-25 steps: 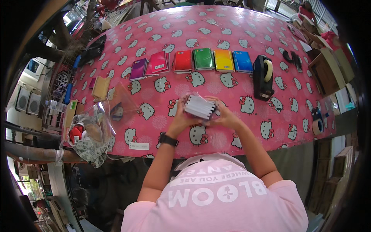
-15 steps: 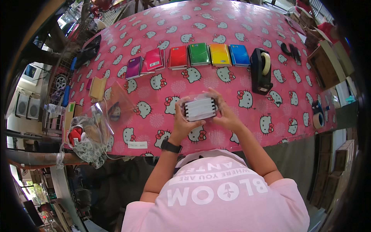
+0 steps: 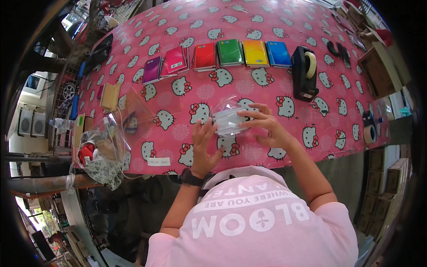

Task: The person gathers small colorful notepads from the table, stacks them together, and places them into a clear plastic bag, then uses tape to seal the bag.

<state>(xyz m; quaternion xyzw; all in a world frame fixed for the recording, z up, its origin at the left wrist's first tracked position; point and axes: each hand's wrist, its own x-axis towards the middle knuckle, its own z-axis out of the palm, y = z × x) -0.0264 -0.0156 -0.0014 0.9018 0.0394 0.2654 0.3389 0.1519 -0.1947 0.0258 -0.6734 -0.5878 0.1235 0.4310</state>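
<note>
A small block-shaped bundle in clear plastic wrap [image 3: 229,122] lies on the pink table in front of me. White layers show through its glossy film, and a loose flap of film stands up at its far side. My left hand [image 3: 204,144] is beside its left end, fingers spread and thumb apart, with the fingertips close to the edge. From the right, my right hand [image 3: 267,124] reaches over the bundle, its stretched fingers resting on the top. A dark watch [image 3: 191,178] is on my left wrist.
Beyond the bundle stands a row of notebooks: purple [image 3: 152,70], pink [image 3: 175,60], red [image 3: 204,56], green [image 3: 230,52], yellow [image 3: 255,53] and blue [image 3: 278,54]. A black tape dispenser [image 3: 304,73] ends the row. Plastic bags [image 3: 103,153] lie left; a cardboard box [image 3: 378,71] stands right.
The bundle, held upright between both hands before, is now lower. My left hand has opened and drawn back toward me. My right fingers have moved onto the top.
</note>
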